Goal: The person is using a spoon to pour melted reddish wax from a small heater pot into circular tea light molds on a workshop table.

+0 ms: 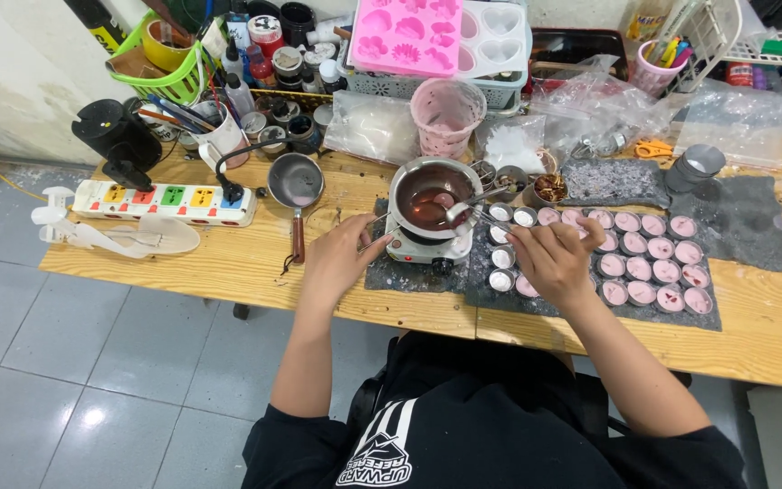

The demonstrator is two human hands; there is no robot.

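At a wooden worktop (228, 263), a person's right hand (549, 258) pinches a metal spoon (463, 206) over a steel melting pot of pink wax (429, 197); the left hand (341, 258), grip closed, steadies the pot's wire handle (375, 231). Slow, level spoonfuls best suit the small round tins (644, 263) nearby.
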